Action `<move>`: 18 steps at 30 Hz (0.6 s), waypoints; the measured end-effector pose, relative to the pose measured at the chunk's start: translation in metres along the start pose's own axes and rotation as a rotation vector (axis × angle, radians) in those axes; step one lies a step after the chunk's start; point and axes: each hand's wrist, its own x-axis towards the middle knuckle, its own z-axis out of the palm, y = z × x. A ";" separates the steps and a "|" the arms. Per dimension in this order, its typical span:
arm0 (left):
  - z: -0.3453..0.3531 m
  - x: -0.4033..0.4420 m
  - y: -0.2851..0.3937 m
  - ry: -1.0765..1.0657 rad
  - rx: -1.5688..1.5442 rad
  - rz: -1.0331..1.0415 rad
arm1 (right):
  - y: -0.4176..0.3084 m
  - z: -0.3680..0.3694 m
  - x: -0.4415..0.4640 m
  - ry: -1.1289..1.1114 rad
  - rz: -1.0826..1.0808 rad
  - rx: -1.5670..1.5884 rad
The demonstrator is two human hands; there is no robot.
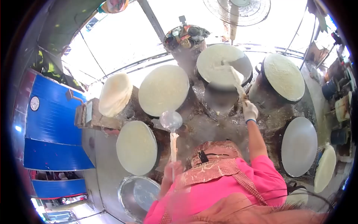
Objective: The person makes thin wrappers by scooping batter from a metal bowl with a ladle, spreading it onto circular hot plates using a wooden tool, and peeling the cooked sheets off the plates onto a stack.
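Observation:
My right hand (pixel 250 111), in a white glove, is wrapped round the handle of a long batter spreader (pixel 235 77). The spreader's head lies on the round griddle (pixel 245 67) at the back middle, where pale batter (pixel 212 56) covers part of the surface and bare grey shows at the right. In my left hand (pixel 173 170), closed and partly blurred, is a ladle (pixel 170 121) with a pale wrapped handle. Its round bowl stands up in front of a griddle (pixel 164 90) coated with pale batter.
More batter-covered griddles stand at the right (pixel 284 77) and lower left (pixel 137 148); a bare grey griddle (pixel 299 146) is at the right. A stack of thin pale sheets (pixel 115 94) sits left. A metal basin (pixel 125 188) is low left, a fan (pixel 242 13) at the top.

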 end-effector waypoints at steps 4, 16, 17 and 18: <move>-0.013 0.025 -0.005 -0.116 -0.170 -0.081 | -0.047 0.041 0.020 0.106 -0.103 0.284; -0.013 0.085 -0.002 0.280 0.002 -0.292 | -0.014 0.016 0.063 0.008 -0.260 0.036; -0.014 0.091 -0.002 0.335 0.107 -0.268 | -0.007 0.014 0.036 -0.084 -0.370 -0.073; -0.016 0.098 -0.002 0.392 0.215 -0.250 | 0.015 0.014 0.017 -0.068 -0.303 -0.006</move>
